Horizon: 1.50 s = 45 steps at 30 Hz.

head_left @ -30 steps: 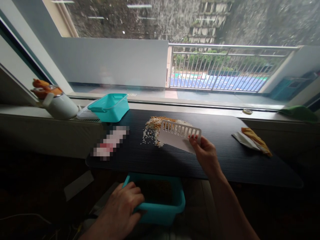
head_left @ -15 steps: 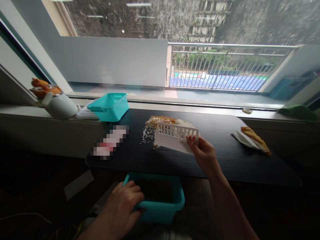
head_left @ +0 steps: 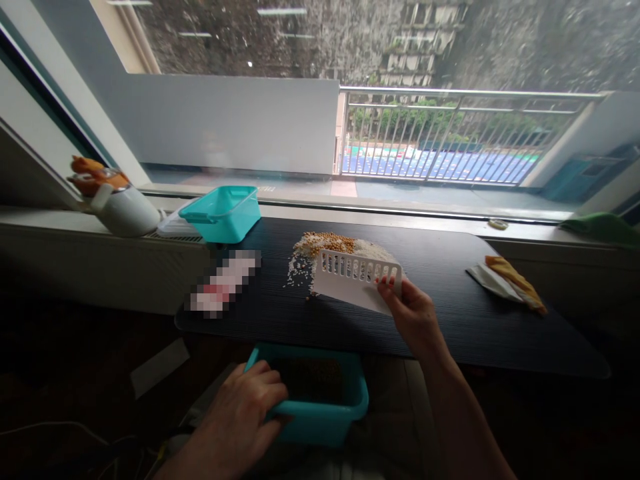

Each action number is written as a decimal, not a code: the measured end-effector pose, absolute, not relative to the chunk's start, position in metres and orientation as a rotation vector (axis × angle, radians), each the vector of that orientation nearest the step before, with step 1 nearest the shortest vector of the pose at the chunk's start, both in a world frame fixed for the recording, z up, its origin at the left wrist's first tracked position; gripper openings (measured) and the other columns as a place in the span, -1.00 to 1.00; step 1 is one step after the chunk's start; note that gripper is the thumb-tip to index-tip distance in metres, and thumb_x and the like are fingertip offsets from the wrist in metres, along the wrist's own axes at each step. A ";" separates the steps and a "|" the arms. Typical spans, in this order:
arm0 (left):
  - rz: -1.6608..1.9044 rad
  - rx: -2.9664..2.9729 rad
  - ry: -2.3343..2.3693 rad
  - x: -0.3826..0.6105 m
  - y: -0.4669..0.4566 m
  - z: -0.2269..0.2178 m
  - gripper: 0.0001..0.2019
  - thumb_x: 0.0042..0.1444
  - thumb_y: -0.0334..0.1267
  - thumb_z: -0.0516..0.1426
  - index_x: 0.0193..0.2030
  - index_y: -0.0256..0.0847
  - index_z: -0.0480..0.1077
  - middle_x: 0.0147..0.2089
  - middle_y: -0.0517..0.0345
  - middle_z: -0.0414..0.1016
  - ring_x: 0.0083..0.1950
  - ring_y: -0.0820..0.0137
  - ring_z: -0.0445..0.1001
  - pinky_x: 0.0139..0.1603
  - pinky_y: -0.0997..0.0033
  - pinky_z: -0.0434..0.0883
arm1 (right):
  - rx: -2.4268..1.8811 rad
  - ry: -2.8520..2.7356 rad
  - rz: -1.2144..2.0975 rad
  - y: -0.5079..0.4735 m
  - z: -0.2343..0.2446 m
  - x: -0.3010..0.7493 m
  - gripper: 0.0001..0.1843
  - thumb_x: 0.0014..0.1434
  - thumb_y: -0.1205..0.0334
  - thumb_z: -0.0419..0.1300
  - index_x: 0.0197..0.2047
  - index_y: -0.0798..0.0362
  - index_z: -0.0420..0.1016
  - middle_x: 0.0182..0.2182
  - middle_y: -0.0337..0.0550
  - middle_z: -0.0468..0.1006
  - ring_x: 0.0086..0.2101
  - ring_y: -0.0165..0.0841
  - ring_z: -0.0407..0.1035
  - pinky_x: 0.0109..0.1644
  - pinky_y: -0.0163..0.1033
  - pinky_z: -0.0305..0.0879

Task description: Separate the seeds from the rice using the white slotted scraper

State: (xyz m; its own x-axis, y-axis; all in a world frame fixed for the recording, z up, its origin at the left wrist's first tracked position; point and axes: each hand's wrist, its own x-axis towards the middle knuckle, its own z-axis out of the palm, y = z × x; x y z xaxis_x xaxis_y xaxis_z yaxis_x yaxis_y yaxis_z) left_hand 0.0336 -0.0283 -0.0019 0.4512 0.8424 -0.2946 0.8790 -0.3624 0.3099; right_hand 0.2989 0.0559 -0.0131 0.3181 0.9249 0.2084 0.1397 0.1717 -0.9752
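My right hand (head_left: 413, 307) pinches the right end of a flat white slotted plate (head_left: 345, 288), with a row of long holes along its upper edge. The plate is tilted over the near side of a pile of yellow beans (head_left: 336, 241) and white rice-like grains (head_left: 370, 249), and hides part of it. Loose white grains (head_left: 298, 273) lie scattered at the pile's left. Below the table's front edge, my left hand (head_left: 255, 400) is closed over the left rim of a turquoise tub (head_left: 325, 420). Dim grains or beans (head_left: 315, 377) lie at the tub's bottom.
A second turquoise tub (head_left: 233, 220) stands at the table's back left, by a white mug (head_left: 127, 212) on the sill. A blurred pink packet (head_left: 225, 283) lies on the dark table (head_left: 450, 333). At right is a yellow and white packet (head_left: 510, 283); a tape roll (head_left: 498, 224) sits behind.
The view has shifted slightly. The white slotted plate has moved a little toward me along with my right hand. My left hand keeps its hold on the tub.
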 end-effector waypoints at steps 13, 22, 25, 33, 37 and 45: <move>-0.109 2.271 1.471 0.032 -0.028 0.000 -0.90 0.02 -0.41 0.14 -0.40 -0.16 0.46 -0.27 0.16 0.53 -0.11 0.23 0.42 -0.08 0.20 0.24 | -1.237 -1.198 0.846 0.049 -0.016 0.282 -0.66 0.05 -0.08 0.30 -0.29 0.04 0.62 -0.40 -0.17 0.60 -0.32 -0.27 0.44 -0.21 -0.21 0.36; -0.123 2.273 1.469 0.031 -0.028 0.000 -0.90 0.03 -0.43 0.13 -0.45 -0.20 0.42 -0.29 0.14 0.52 -0.12 0.23 0.42 -0.11 0.20 0.23 | -1.195 -1.116 1.029 0.022 -0.015 0.285 -0.65 -0.04 -0.08 0.37 -0.33 0.03 0.63 -0.37 -0.15 0.62 -0.29 -0.22 0.45 -0.14 -0.18 0.35; -0.128 2.278 1.465 0.031 -0.029 0.000 -0.90 0.03 -0.43 0.12 -0.42 -0.20 0.44 -0.28 0.14 0.52 -0.12 0.24 0.42 -0.11 0.20 0.24 | -1.213 -1.035 1.010 0.022 -0.018 0.286 -0.63 -0.05 -0.08 0.37 -0.31 0.04 0.63 -0.33 -0.12 0.63 -0.24 -0.19 0.46 -0.10 -0.17 0.35; -0.151 2.284 1.462 0.031 -0.029 -0.003 -0.87 -0.01 -0.46 0.10 -0.37 -0.21 0.44 -0.25 0.13 0.51 -0.10 0.23 0.40 -0.07 0.18 0.23 | -1.231 -0.958 0.907 0.040 -0.033 0.286 -0.62 -0.05 -0.10 0.36 -0.31 0.04 0.63 -0.33 -0.14 0.63 -0.24 -0.22 0.45 -0.10 -0.17 0.34; -0.141 2.288 1.464 0.031 -0.029 -0.005 -0.88 -0.03 -0.47 0.09 -0.41 -0.21 0.42 -0.29 0.15 0.50 -0.14 0.25 0.39 -0.10 0.20 0.22 | -1.264 -0.837 0.785 0.045 -0.034 0.302 -0.60 -0.08 -0.10 0.38 -0.30 0.05 0.63 -0.37 -0.18 0.62 -0.29 -0.28 0.44 -0.13 -0.19 0.33; -0.138 2.287 1.458 0.033 -0.027 -0.006 -0.89 0.00 -0.45 0.10 -0.41 -0.21 0.43 -0.29 0.15 0.50 -0.13 0.25 0.40 -0.10 0.20 0.21 | -1.227 -0.889 0.734 0.064 -0.028 0.308 -0.61 -0.03 -0.08 0.36 -0.26 0.06 0.62 -0.46 -0.25 0.56 -0.38 -0.36 0.40 -0.25 -0.25 0.32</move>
State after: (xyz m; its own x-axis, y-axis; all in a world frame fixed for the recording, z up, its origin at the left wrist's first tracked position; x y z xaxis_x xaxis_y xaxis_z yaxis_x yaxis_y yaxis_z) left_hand 0.0328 -0.0268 -0.0056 0.4444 0.8429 -0.3034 0.8849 -0.3602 0.2954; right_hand 0.3085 0.0645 -0.0285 0.4787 0.8611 0.1711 -0.0048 0.1975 -0.9803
